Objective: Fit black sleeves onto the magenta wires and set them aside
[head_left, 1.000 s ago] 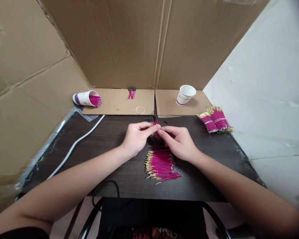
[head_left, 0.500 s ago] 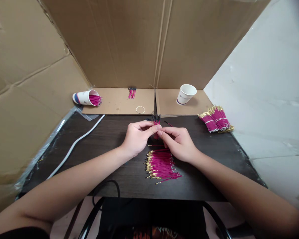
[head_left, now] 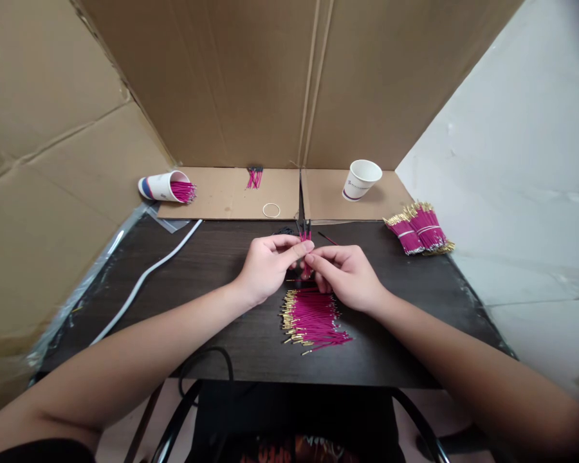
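A small upright bunch of pink wires with black sleeved tips [head_left: 307, 233] is pinched between the thumb and fingers of my left hand [head_left: 270, 265]. My right hand [head_left: 345, 273] meets it from the other side, thumb and forefinger closed at the lower part of the bunch; the exact wire in that pinch is mostly hidden. Just below both hands lies a flat pile of pink wires [head_left: 313, 318], gold ends to the left, silver ends to the right. A single black-tipped wire [head_left: 327, 238] rests beyond my right hand, and small black sleeves [head_left: 284, 231] lie behind my left fingers.
On the cardboard strip [head_left: 212, 199] are a tipped paper cup [head_left: 157, 187] full of pink wires, a few black-tipped wires [head_left: 255, 177], a rubber band [head_left: 271, 210] and an upright paper cup [head_left: 361, 181]. Banded wire bundles [head_left: 417, 230] lie right; a white cable [head_left: 147, 278] runs along the left.
The black tips of the held bunch stand a little more spread, and more of its lower end shows. Both hands keep nearly the same place; the view has shifted slightly.
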The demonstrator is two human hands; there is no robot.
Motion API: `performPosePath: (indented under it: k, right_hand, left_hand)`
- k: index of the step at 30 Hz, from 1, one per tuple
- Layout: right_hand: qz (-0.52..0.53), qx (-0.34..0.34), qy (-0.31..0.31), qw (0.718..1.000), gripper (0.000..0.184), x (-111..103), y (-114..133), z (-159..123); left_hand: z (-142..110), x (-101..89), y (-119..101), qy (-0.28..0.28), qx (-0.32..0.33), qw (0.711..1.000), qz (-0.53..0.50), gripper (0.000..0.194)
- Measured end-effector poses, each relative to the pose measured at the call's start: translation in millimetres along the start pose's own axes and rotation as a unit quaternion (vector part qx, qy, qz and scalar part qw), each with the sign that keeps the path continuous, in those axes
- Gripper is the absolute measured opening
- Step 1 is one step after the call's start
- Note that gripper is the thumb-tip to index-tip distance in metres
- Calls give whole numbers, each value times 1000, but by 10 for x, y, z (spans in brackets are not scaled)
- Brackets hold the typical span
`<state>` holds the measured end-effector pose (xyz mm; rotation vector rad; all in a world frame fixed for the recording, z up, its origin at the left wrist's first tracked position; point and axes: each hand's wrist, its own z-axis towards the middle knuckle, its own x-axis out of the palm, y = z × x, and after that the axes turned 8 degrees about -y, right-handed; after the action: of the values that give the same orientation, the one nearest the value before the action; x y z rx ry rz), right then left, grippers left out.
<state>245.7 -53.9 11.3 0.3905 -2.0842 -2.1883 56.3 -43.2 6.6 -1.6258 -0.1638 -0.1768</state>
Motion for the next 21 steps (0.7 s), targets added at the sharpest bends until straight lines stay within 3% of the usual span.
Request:
performPosePath:
  k: [6,21]
  right_hand:
    - [21,12,7,1000,51,12,6,5]
    - [37,36,9,999,51,20,-11,-6]
  left_hand:
    - [-1,-11,7,22,-22,999,-9,34]
    - [0,-10,0,5,-31,999,-29,32]
